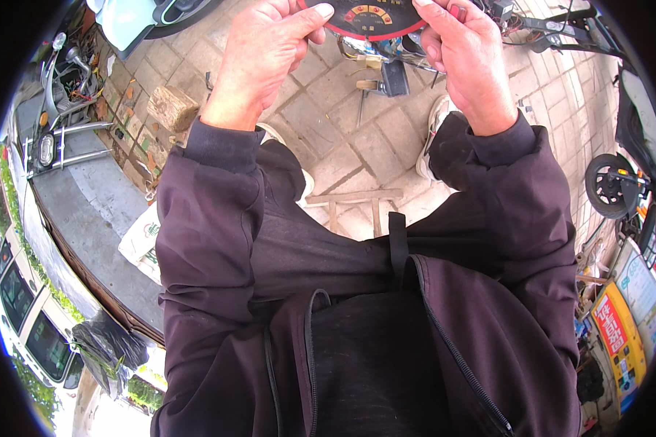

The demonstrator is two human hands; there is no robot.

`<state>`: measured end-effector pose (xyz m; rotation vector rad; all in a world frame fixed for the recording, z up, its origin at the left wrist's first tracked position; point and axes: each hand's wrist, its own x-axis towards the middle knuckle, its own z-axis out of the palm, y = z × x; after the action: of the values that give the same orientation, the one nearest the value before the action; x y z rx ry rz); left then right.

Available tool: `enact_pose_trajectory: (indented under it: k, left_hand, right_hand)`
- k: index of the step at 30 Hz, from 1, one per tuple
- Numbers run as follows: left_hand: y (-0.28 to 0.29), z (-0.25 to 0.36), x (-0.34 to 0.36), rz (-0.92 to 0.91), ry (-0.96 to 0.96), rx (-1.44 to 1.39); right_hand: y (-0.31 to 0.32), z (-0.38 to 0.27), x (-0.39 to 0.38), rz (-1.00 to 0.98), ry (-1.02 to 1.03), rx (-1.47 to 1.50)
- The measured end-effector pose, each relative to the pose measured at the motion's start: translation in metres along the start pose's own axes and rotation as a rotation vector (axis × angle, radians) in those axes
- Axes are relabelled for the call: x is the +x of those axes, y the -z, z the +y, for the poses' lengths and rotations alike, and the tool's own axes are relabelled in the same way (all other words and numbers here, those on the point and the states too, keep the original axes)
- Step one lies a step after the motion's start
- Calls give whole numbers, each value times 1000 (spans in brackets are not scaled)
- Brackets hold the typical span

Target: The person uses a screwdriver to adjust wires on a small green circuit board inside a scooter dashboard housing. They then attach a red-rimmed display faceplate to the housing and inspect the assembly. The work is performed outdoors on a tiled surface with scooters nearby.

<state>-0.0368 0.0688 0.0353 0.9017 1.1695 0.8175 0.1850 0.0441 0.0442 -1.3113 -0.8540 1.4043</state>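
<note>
At the top edge of the head view I hold a dark instrument panel (372, 23) with a red rim and an orange-marked gauge face; its far part is cut off. My left hand (255, 62) is closed on its left edge, thumb on top and fingers curled below. The right edge is pinched by my right hand (474, 65), also with the thumb over the face. Just nearer than the panel, loose wires (353, 52) and a dark box-shaped part (395, 79) show above the paving.
A wooden block (172, 108) lies on the paving at left. Between my legs is a small wooden frame (357, 197). Scooter parts (69, 80) and a grey board (87, 189) line the left. On the right are a wheel (608, 186) and a yellow sign (619, 342).
</note>
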Motion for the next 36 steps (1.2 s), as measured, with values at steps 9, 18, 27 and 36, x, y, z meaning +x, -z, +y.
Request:
enact_pose_trajectory:
  k: [9, 18, 27, 36]
  left_hand:
    - [2, -1, 1, -18, 12, -18]
    - [0, 1, -1, 4, 10, -7]
    - [0, 3, -3, 3, 11, -9]
    - [0, 3, -2, -2, 12, -17]
  right_hand:
    - [0, 0, 0, 9, -18, -8]
    - [1, 2, 1, 6, -38, -3]
    - [3, 2, 2, -16, -54, 13]
    - [3, 1, 1, -14, -73, 3]
